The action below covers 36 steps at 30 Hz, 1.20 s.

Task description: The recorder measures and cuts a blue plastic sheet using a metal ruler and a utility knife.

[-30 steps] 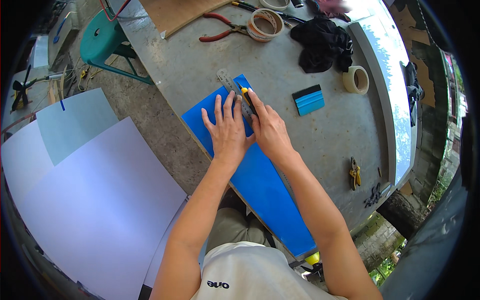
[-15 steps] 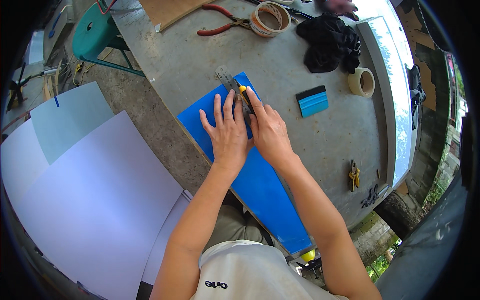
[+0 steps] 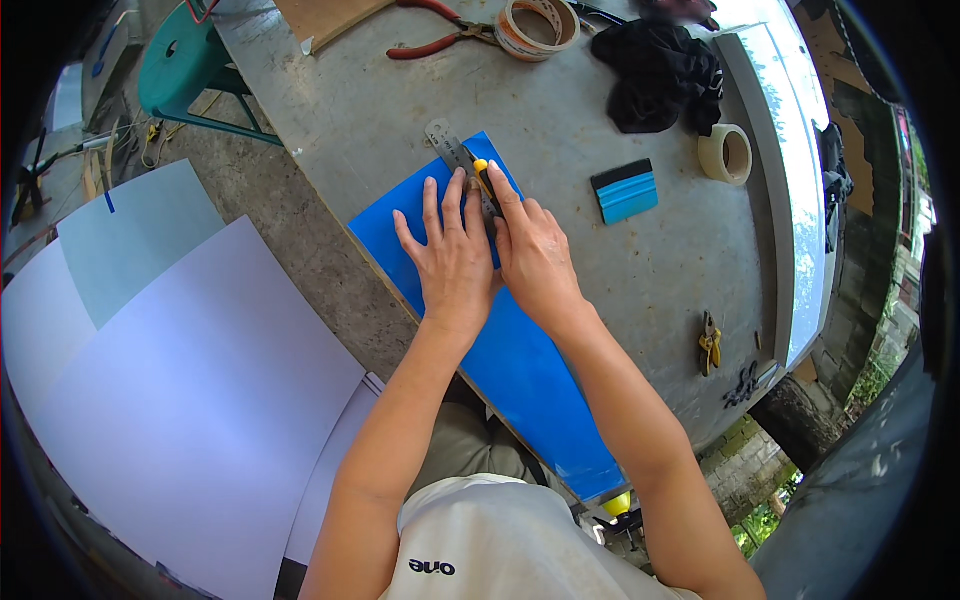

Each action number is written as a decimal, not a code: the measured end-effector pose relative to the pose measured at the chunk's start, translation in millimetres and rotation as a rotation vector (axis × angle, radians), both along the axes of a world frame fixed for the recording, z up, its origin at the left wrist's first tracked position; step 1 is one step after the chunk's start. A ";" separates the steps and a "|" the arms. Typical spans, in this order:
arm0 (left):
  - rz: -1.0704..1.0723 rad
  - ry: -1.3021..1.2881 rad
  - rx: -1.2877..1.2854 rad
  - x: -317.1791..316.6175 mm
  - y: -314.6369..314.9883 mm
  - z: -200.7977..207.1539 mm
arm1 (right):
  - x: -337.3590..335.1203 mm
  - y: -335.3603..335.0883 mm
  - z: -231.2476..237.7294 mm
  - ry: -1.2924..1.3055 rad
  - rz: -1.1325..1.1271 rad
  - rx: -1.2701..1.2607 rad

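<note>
A long blue sheet [image 3: 540, 385] lies along the table's left edge, with a steel ruler [image 3: 440, 140] on its far part. Fingers spread, my left hand [image 3: 455, 265] lies flat and presses on the ruler and the blue surface. Close beside it, my right hand [image 3: 540, 250] grips a utility knife [image 3: 481, 166] with a yellow tip section and dark body. The index finger stretches along the knife at the ruler's right side. Its blade is too small to make out, and my fingers cover most of the handle.
On the grey table [image 3: 660, 290] are a blue squeegee [image 3: 627, 192], tape rolls [image 3: 735, 155], red-handled pliers [image 3: 430, 30], black cloth [image 3: 660, 80] and yellow-handled pliers [image 3: 710, 345]. A long metal-edged panel [image 3: 790, 200] borders the right. White sheets [image 3: 200, 390] and a green stool [image 3: 180, 65] stand left.
The table and its things sit slightly higher in the picture, as the view has shifted. Both hands, the knife and the ruler keep nearly the same places on the blue sheet.
</note>
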<state>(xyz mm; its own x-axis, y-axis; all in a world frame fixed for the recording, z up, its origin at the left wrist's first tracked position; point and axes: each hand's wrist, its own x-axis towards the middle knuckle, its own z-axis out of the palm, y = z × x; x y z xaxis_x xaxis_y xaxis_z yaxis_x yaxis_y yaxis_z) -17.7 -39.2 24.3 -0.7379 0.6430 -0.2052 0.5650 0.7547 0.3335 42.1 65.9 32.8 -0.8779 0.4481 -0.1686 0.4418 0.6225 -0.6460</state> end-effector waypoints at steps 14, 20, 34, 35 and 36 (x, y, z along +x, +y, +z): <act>0.005 -0.053 -0.008 -0.3 -0.3 2.6 | -0.9 0.8 0.5 -0.008 -0.006 -0.038; -0.001 -0.040 -0.015 0.5 0.0 0.7 | -2.3 1.4 3.6 -0.061 0.012 -0.043; -0.004 -0.031 -0.004 2.0 -0.3 2.5 | 20.6 3.7 23.8 -0.165 0.043 -0.040; -0.002 -0.029 -0.002 1.6 0.2 3.1 | 29.2 2.8 25.2 -0.172 0.047 -0.047; 0.000 -0.028 0.000 1.1 0.7 4.2 | 38.0 1.5 28.5 -0.178 0.044 -0.050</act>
